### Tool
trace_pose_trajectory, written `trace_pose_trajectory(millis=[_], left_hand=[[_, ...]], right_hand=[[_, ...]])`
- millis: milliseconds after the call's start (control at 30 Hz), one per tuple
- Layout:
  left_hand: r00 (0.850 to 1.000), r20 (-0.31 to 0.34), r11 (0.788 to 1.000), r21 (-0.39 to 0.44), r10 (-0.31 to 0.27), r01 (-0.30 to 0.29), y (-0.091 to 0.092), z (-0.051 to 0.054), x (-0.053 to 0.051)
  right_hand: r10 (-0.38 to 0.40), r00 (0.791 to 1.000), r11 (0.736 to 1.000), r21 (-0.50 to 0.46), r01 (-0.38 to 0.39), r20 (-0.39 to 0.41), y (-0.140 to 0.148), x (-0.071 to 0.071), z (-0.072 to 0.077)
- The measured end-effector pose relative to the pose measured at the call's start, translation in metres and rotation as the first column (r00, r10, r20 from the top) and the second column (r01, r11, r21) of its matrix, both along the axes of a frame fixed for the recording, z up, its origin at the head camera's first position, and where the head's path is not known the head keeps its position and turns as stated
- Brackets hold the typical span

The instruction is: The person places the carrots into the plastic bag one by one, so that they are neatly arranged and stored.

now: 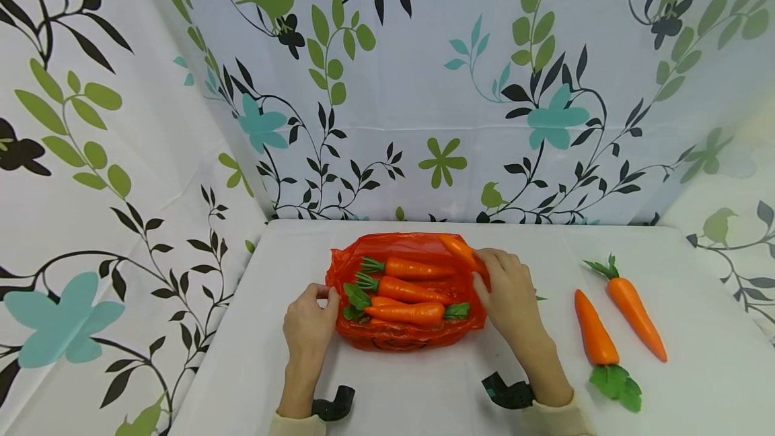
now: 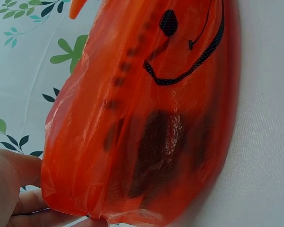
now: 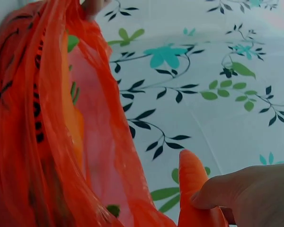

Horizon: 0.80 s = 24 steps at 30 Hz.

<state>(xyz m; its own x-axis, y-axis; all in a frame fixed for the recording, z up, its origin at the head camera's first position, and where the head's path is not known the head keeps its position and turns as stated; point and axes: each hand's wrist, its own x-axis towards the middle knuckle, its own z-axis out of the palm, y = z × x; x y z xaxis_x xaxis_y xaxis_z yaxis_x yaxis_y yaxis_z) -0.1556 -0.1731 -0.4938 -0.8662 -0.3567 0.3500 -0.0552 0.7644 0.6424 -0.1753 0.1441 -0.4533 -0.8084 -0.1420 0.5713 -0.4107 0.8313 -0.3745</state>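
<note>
A red plastic bag (image 1: 418, 342) lies with its mouth open on the table, and several carrots (image 1: 408, 290) with green tops are inside it. At the bag's left rim, my left hand (image 1: 310, 323) pinches the plastic between thumb and fingers; the left wrist view shows this hand (image 2: 19, 191) at the bag's edge. My right hand (image 1: 511, 291) grips another carrot (image 1: 458, 249) above the bag's right side, its tip pointing up and left. In the right wrist view the thumb presses along this carrot (image 3: 193, 189). A bit of green leaf shows behind the right wrist.
Two loose carrots lie on the white table right of the bag: one with broad leaves toward me (image 1: 596, 332), the other with its leaves at the far end (image 1: 636, 315). A patterned cloth (image 1: 387, 86) hangs behind and at the sides.
</note>
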Motion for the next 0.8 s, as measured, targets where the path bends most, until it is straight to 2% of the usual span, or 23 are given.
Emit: trace_pose_trajectory(millis=[433,633,800], left_hand=[[1.0,-0.016,1.0,-0.004,0.004,-0.004,-0.001,0.0,0.0],[1.0,-0.018,1.0,-0.002,0.007,-0.007,-0.001,-0.001,0.0],[1.0,-0.018,1.0,-0.002,0.005,-0.005,0.0,0.0,0.0]], right_hand=[[0.115,0.988,0.989,0.107,-0.104,-0.104,-0.032,0.003,-0.01],[0.174,0.973,0.978,0.14,-0.154,-0.15,-0.044,0.002,-0.019],[0.238,0.952,0.966,0.15,-0.211,-0.194,-0.052,0.002,-0.023]])
